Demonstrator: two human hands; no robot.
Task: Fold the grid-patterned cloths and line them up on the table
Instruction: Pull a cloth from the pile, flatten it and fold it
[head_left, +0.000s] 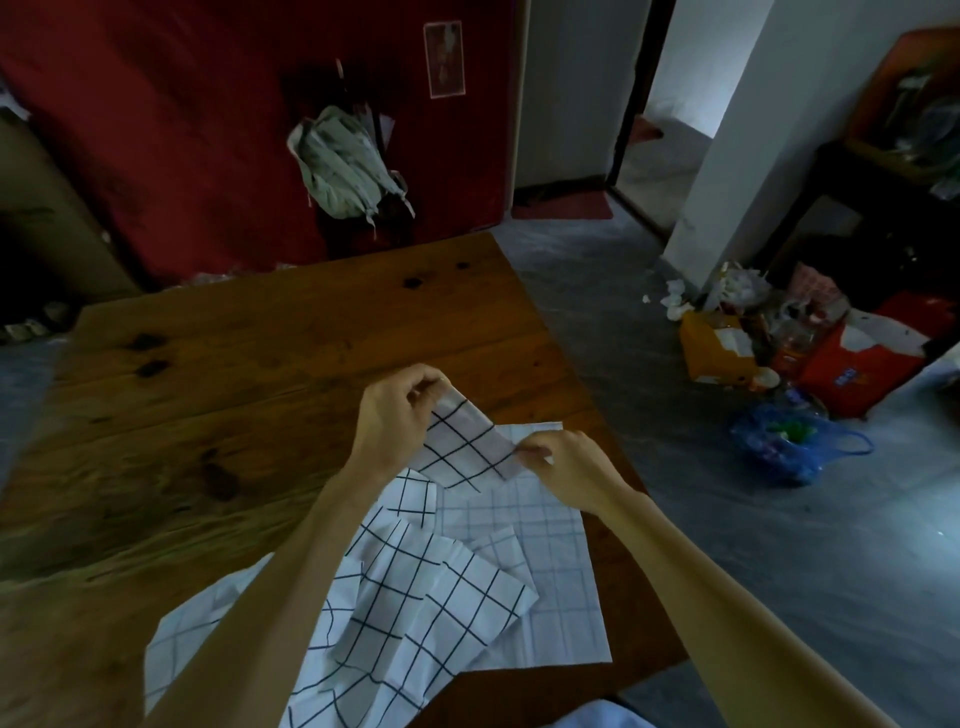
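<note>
Left hand (400, 415) and right hand (563, 462) each pinch a corner of the grid cloth (462, 447), lifted above the cloth pile (415, 597) at the wooden table (234, 389)'s near-right edge.

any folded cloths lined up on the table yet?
No: the cloths lie loose and rumpled on the table, and both the left hand and right hand pinch one lifted cloth.

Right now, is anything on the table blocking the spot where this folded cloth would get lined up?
Nothing visible. Both hands, left hand and right hand, pinch the grid cloth; the bare wooden table beyond holds nothing.
</note>
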